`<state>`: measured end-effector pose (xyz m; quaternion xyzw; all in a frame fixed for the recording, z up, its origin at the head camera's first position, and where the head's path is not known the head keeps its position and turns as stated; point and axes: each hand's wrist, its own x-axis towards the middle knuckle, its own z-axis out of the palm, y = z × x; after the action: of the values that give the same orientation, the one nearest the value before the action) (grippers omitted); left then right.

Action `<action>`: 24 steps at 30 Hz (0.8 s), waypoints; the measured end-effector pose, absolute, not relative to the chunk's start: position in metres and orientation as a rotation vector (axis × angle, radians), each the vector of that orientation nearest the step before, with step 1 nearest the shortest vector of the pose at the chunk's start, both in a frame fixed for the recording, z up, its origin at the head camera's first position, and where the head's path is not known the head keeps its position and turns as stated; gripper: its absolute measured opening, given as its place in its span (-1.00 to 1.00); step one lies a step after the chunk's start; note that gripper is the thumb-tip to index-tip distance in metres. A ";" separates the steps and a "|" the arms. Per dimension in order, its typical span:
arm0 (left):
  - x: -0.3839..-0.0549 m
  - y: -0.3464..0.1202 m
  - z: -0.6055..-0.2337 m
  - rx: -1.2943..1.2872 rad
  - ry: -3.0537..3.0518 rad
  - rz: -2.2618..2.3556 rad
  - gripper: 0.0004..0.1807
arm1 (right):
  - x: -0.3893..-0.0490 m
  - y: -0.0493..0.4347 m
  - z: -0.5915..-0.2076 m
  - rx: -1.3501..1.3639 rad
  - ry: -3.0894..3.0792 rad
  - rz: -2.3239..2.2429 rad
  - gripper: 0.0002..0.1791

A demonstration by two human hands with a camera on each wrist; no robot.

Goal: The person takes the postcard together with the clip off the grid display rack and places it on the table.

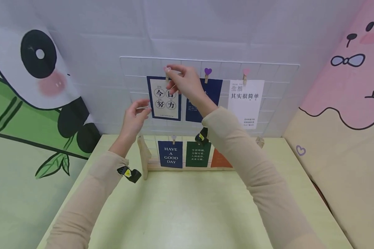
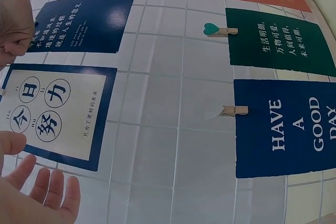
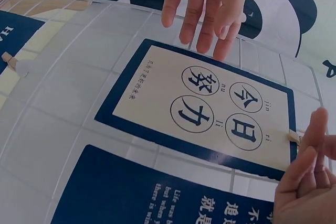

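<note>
A clip (image 3: 294, 137) is pinched by the right hand (image 1: 188, 82); a card (image 1: 164, 99) is seen below it, beside the left hand (image 1: 135, 113), fingers apart

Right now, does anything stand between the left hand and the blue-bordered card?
No, nothing visible: the left hand is close beside the blue-bordered card, and the right hand pinches the wooden clip at the card's top.

Maybe this was a playroom or craft corner; the view was tight. A big cartoon panda (image 1: 14, 58) and a pink cartoon animal (image 1: 346, 84) were on the walls (image 1: 15, 193) beside a pale table (image 1: 174, 207), where word cards (image 1: 244, 107) hung on a wire grid (image 1: 224, 61).
</note>
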<state>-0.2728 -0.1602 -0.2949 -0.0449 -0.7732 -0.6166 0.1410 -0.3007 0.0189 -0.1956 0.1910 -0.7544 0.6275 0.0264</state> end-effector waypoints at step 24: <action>-0.271 -0.147 -0.295 -0.049 -2.165 -1.889 -0.65 | -0.301 0.007 -0.196 0.387 -2.239 1.861 -0.76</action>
<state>-0.2714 -0.1474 -0.2950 -0.0170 -0.7467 -0.6514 0.1336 -0.3012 0.0066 -0.1956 0.1310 -0.7584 0.6303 0.1020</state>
